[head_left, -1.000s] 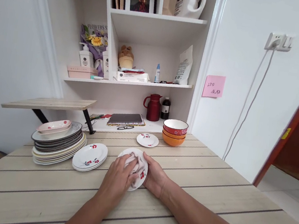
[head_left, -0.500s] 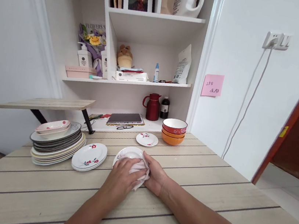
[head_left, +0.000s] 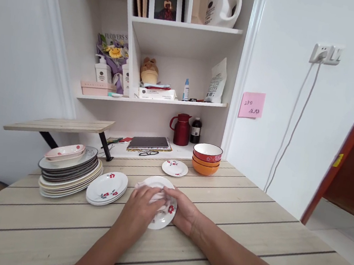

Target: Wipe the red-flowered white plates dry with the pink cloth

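A white plate with red flowers [head_left: 162, 221] is between my hands, just above or on the table. My right hand [head_left: 184, 210] grips its right edge, thumb over the rim and fingers beneath. Under my left hand [head_left: 144, 207] a pale pinkish cloth [head_left: 158, 196] is bunched against the plate's upper face; my fingers close over it. To the left lies a small stack of matching flowered plates [head_left: 106, 187]. One more flowered plate [head_left: 174, 168] rests flat beyond my hands.
Orange and red bowls [head_left: 205, 165] are stacked at the back right. A tall pile of plates [head_left: 68, 174], topped by pink dishes, stands at left beside a small raised wooden shelf [head_left: 59, 124]. Behind are a laptop [head_left: 149, 142], glasses [head_left: 148, 153] and a red jug [head_left: 181, 129].
My left hand and the cloth have slid left across the plate, uncovering its right and near parts with a red flower. My right hand still holds the edge. The camera view has shifted slightly.
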{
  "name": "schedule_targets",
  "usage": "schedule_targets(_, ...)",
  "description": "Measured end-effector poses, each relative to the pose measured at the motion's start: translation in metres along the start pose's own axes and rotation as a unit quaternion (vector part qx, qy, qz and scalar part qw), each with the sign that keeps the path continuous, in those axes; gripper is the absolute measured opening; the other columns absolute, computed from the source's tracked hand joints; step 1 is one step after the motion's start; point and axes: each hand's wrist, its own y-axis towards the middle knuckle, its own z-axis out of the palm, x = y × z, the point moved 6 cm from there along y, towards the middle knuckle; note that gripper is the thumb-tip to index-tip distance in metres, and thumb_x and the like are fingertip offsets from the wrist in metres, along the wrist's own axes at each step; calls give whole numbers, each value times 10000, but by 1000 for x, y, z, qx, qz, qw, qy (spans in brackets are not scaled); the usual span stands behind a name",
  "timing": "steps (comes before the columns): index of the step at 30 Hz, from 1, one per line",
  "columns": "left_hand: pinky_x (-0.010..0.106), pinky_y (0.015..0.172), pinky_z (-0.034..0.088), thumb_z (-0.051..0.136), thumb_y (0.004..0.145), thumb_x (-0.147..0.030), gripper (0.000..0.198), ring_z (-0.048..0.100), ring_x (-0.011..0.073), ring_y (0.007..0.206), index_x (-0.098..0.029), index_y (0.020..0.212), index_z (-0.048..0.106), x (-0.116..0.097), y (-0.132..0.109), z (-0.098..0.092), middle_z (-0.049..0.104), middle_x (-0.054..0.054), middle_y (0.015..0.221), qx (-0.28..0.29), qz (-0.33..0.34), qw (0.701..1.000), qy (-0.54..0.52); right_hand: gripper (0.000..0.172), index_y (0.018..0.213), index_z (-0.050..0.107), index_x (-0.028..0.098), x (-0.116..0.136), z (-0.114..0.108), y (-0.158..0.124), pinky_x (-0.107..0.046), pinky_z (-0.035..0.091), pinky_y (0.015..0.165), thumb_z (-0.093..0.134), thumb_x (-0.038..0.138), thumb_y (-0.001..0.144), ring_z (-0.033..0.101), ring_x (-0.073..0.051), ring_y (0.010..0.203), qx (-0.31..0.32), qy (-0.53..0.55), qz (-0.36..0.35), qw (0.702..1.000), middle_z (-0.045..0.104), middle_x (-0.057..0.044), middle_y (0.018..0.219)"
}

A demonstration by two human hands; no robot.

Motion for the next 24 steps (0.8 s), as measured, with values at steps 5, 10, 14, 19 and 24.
schedule_targets(5,428,1022,372,528,889,-157,454,482,227,1244,-338,1306,523,-9,0,2,553,33,1359,-52,20,997,53,307,1032,635,105,-2,8,-4,-327,504,739,608,350,849,673,-197,744,48,-19,27,998,735,-92,859)
schedule_targets(10,461,937,429,504,914,-222,347,553,268,1126,-246,1254,570,2,3,0,611,76,1271,-63,-68,989,117,231,1013,616,156,-2,1,4,-329,505,712,647,284,822,663,-181,682,-3,10,-29,1000,733,-47,820)
schedule_targets(14,426,823,484,480,915,-221,284,591,263,993,-207,1161,622,14,0,2,647,91,1149,-41,-120,982,138,289,1131,557,203,-3,-6,9,-379,515,771,598,270,853,681,-207,749,-38,49,-55,997,735,-44,876)
schedule_targets(19,380,809,499,491,909,-222,280,596,230,968,-227,1160,613,-3,-3,10,642,78,1119,-14,-33,996,85,329,1199,507,201,-1,-11,11,-372,518,789,539,291,884,688,-208,796,-44,94,-50,993,728,-53,915)
schedule_targets(24,404,916,461,529,894,-207,324,565,232,1061,-257,1209,581,-20,-1,10,619,55,1199,-20,30,998,58,320,1155,529,181,-2,-7,8,-343,517,739,555,334,875,678,-195,700,-26,49,-18,998,724,-39,821)
